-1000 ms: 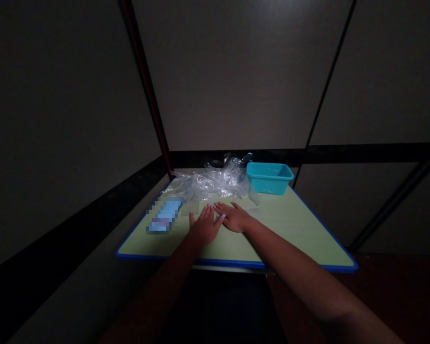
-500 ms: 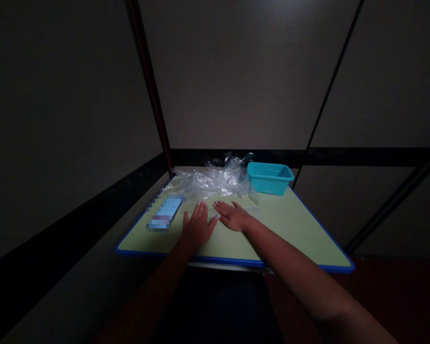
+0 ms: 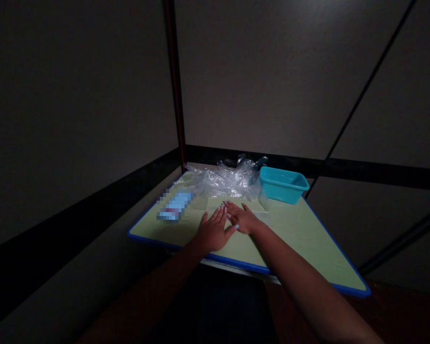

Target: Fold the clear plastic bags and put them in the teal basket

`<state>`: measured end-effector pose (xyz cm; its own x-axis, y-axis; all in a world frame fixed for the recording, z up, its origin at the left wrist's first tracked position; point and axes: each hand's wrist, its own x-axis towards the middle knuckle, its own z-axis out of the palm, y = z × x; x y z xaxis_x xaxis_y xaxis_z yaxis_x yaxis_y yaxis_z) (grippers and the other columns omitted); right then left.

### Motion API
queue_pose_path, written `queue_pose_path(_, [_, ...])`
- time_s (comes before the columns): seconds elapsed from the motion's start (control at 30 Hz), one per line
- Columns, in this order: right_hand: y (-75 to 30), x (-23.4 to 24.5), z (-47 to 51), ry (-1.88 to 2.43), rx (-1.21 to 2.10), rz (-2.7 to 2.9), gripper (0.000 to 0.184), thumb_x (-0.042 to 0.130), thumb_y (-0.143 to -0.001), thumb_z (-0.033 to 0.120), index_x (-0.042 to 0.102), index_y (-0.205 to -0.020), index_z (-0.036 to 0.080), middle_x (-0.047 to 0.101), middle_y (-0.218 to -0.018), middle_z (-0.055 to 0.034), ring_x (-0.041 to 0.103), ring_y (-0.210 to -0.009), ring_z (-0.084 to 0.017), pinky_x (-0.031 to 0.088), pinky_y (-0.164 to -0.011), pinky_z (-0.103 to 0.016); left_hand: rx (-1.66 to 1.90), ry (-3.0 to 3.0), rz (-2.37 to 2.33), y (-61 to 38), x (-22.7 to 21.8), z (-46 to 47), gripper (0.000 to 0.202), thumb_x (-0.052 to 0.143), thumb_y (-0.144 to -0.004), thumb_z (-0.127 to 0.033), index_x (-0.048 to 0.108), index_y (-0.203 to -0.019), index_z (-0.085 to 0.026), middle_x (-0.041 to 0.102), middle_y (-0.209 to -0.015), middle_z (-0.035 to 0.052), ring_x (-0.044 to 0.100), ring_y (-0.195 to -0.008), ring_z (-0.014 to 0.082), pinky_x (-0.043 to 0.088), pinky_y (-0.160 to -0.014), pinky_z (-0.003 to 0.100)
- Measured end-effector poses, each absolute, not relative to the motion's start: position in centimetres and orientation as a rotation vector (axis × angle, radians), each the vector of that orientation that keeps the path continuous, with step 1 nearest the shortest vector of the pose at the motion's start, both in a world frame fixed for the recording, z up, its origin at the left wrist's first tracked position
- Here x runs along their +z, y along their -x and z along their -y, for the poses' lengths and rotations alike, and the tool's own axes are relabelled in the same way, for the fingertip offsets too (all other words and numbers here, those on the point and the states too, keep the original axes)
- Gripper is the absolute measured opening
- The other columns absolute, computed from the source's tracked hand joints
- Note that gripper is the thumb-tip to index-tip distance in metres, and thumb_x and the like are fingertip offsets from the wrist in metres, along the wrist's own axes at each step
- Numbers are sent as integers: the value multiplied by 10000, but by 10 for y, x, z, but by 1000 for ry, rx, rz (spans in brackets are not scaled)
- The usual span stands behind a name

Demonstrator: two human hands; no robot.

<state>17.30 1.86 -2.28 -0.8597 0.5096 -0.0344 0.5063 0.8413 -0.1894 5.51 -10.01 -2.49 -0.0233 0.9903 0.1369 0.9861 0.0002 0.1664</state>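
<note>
My left hand (image 3: 214, 230) lies flat on the pale yellow-green table (image 3: 301, 243), fingers stretched forward and thumb out to the right. My right hand (image 3: 241, 217) is flat as well, angled to the left, with its fingertips close against those of my left hand. Both hands are open and hold nothing. Just beyond the fingertips spreads a crumpled heap of clear plastic bags (image 3: 225, 181), its near edge lying thin and flat on the table. Whether my fingertips touch that edge, I cannot tell.
A turquoise plastic basin (image 3: 281, 188) stands at the back right, beside the plastic. To the left lies a flat bluish thing like a phone (image 3: 177, 204), blurred by pixels. Blue edging (image 3: 236, 263) runs round the table. Grey wall panels (image 3: 251, 86) rise behind and to the left.
My left hand has slid toward my right hand, closing the gap between their fingertips. The whole view has shifted and tilted, so the table sits farther right.
</note>
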Motion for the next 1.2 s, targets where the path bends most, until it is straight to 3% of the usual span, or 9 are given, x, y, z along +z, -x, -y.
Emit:
queue_pose_path(0.17, [-172,-18,-13,894,374,2965,591,-7,-930,470,139,-1451,232,155,-1503,-16,92,-1383,-167,48,-1082,-537,263,-2192,-2230,-35,-25,121,610,189,-904,-541,290,-1406,-211,221,-1486,113,188,-1373,241,131,-1065,551])
queue_pose_path(0.43, [-173,-14,-11,906,438,2944,647,-65,-909,506,176,-1446,237,151,-1503,-13,89,-1383,-182,54,-1090,-531,344,-2032,-2523,-33,-27,128,692,217,-882,-575,367,-1365,-104,239,-1470,179,147,-1380,274,108,-1083,525])
queue_pose_path(0.6, [-174,-15,-14,901,521,2912,666,-102,-898,509,158,-1449,242,179,-1496,-6,85,-1382,-174,46,-1096,-518,393,-2151,-2260,-56,-16,114,693,211,-861,-620,239,-1427,-221,155,-1508,106,68,-1392,265,67,-1077,561])
queue_pose_path(0.77, [-175,-19,-18,902,596,2852,654,-92,-892,529,27,-1459,228,178,-1493,-32,106,-1378,-171,33,-1096,-514,376,-2155,-2146,-66,-13,106,670,175,-893,-552,207,-1437,-162,140,-1505,125,48,-1395,253,52,-1081,564])
queue_pose_path(0.97, [-175,-18,-20,907,700,2800,691,-109,-878,548,83,-1460,228,164,-1497,-18,121,-1378,-176,27,-1099,-511,405,-2190,-2142,-63,-18,112,560,205,-915,-465,263,-1417,-225,158,-1506,116,64,-1395,236,54,-1075,578])
queue_pose_path(1.2, [-175,-16,-18,923,675,2808,701,-111,-877,549,116,-1458,229,169,-1496,-19,127,-1377,-186,41,-1099,-509,382,-2157,-2140,-63,-24,108,517,205,-915,-491,330,-1382,-306,185,-1505,81,68,-1393,250,75,-1061,596])
